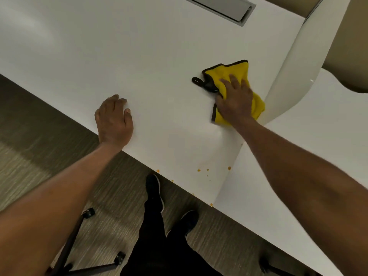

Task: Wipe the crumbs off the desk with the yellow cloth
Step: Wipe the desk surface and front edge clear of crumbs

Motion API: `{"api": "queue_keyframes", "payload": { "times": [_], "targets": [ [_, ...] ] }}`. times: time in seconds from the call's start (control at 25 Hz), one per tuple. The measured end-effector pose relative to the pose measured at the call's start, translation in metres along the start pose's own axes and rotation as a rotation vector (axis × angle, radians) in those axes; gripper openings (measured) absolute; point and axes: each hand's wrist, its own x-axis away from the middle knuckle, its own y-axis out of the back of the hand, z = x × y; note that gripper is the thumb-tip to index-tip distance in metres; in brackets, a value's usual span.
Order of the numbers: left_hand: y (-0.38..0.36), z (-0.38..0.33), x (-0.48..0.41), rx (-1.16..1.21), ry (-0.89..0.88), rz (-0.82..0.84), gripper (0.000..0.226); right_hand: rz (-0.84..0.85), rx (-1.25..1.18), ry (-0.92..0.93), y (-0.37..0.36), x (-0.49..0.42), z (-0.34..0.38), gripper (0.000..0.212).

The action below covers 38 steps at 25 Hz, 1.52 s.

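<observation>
A yellow cloth (pixel 238 71) with dark trim and a black hanging loop lies crumpled on the white desk (pixel 139 56), close to a white divider panel. My right hand (pixel 236 98) presses flat on top of the cloth, fingers spread over it. My left hand (pixel 113 118) rests palm down on the desk near its front edge, holding nothing. Several small orange crumbs (pixel 199 170) are scattered near the desk's front edge, below the cloth and between my two arms.
A white divider panel (pixel 294 66) rises at the right and separates a second desk surface (pixel 318 146). A grey cable tray (pixel 225 6) is set into the desk at the back. Below are the wood floor, my legs and a chair base with casters (pixel 88 213).
</observation>
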Motion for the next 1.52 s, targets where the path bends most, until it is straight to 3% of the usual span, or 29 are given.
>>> {"api": "queue_keyframes", "payload": {
  "times": [0.08, 0.12, 0.28, 0.4, 0.56, 0.64, 0.88, 1.0, 1.08, 1.16, 1.32, 1.4, 1.52],
  "targets": [
    [-0.001, 0.001, 0.000, 0.000, 0.001, -0.001, 0.035, -0.017, -0.050, -0.130, -0.008, 0.020, 0.028, 0.058],
    [-0.001, 0.000, 0.001, -0.007, 0.000, 0.002, 0.035, -0.003, -0.058, -0.096, -0.013, 0.040, 0.043, 0.059],
    [0.000, 0.000, 0.001, -0.013, -0.005, -0.001, 0.036, 0.088, -0.069, 0.331, -0.025, 0.147, 0.066, 0.063],
    [-0.001, 0.001, 0.001, -0.017, -0.008, -0.009, 0.036, 0.148, -0.051, 0.506, -0.018, 0.135, 0.032, 0.064],
    [-0.002, 0.002, 0.000, -0.028, -0.010, -0.010, 0.036, 0.062, 0.023, 0.084, -0.003, 0.043, 0.006, 0.059],
    [-0.002, 0.003, 0.000, -0.026, -0.020, -0.014, 0.036, 0.031, 0.004, -0.041, -0.006, 0.027, 0.012, 0.058],
    [-0.001, 0.003, 0.001, -0.019, -0.017, 0.005, 0.039, 0.018, -0.025, 0.028, -0.013, 0.119, 0.042, 0.060],
    [0.000, 0.003, 0.001, -0.015, -0.014, 0.013, 0.040, 0.105, -0.027, 0.266, -0.017, 0.181, 0.048, 0.064],
    [0.001, 0.004, 0.001, -0.013, -0.012, 0.013, 0.040, 0.163, 0.014, 0.402, -0.010, 0.156, 0.025, 0.065],
    [0.001, 0.004, 0.001, -0.009, -0.013, 0.019, 0.040, 0.137, 0.105, 0.294, -0.005, 0.109, 0.006, 0.063],
    [0.001, 0.003, 0.000, -0.021, -0.012, 0.030, 0.041, 0.049, 0.015, -0.114, -0.010, 0.058, 0.027, 0.064],
    [0.002, 0.003, -0.001, -0.019, -0.006, 0.040, 0.041, 0.039, -0.010, -0.143, -0.019, 0.067, 0.060, 0.064],
    [0.003, 0.001, 0.000, -0.003, -0.007, 0.039, 0.042, 0.056, -0.021, 0.017, -0.040, 0.107, 0.122, 0.065]
  ]
}}
